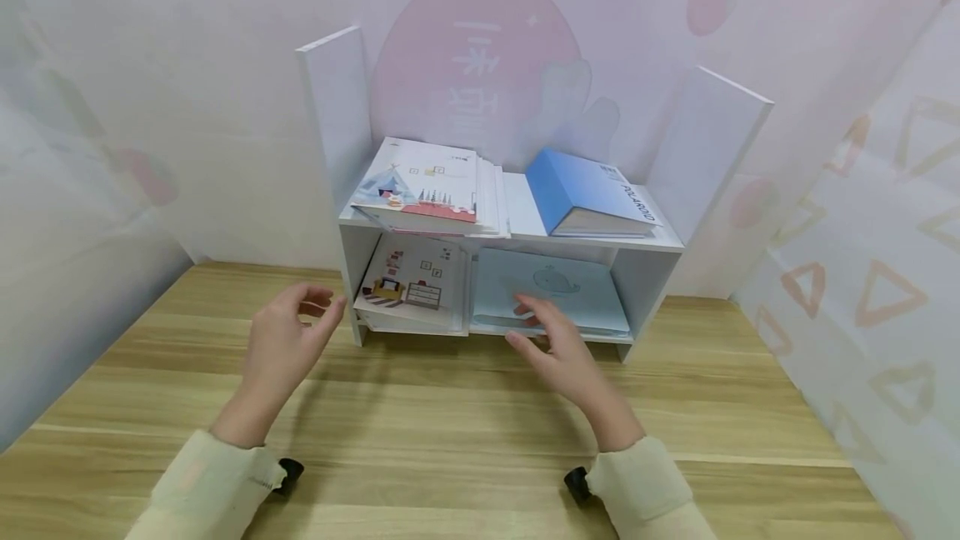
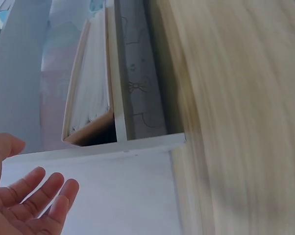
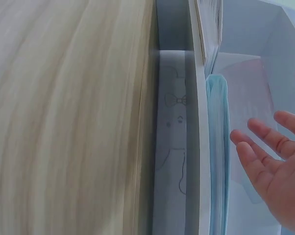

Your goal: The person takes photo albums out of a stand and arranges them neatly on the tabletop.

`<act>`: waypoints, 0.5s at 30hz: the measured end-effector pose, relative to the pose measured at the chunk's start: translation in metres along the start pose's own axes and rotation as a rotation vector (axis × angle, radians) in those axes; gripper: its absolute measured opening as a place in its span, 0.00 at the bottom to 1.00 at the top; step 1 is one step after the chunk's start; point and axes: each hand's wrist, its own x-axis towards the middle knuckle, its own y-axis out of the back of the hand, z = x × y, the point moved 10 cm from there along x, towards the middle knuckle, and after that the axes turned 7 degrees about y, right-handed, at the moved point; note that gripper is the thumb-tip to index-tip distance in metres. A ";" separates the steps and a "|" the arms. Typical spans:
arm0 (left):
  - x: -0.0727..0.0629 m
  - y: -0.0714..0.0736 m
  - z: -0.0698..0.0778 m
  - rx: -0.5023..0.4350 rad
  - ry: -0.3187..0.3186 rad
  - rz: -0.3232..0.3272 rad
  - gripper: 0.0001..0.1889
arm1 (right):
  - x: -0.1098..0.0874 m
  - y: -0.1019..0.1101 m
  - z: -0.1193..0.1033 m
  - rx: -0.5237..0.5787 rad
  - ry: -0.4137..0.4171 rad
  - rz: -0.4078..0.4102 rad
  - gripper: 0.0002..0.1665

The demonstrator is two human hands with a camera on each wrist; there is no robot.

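Observation:
My left hand hovers just left of a white two-tier shelf, its fingers loosely bent and holding nothing. In the left wrist view the same hand is beside the shelf's end panel, thumb apart from the fingers. My right hand, also holding nothing, is in front of the lower right compartment, overlapping a light blue album with a whale on its cover. The right wrist view has this hand with spread fingers over the lying light blue album.
A thick illustrated album with a tent picture lies top left, and a blue Polaroid album top right. Another illustrated album fills the lower left compartment. Shelf and hands are over a wooden tabletop; patterned curtains surround it.

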 end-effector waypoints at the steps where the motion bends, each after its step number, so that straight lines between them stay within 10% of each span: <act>1: 0.001 -0.001 -0.001 0.001 0.020 -0.004 0.17 | 0.001 -0.001 0.000 0.012 0.001 0.002 0.34; 15: 0.006 -0.016 -0.008 0.017 0.170 -0.124 0.23 | 0.010 -0.021 0.009 0.130 -0.148 -0.028 0.30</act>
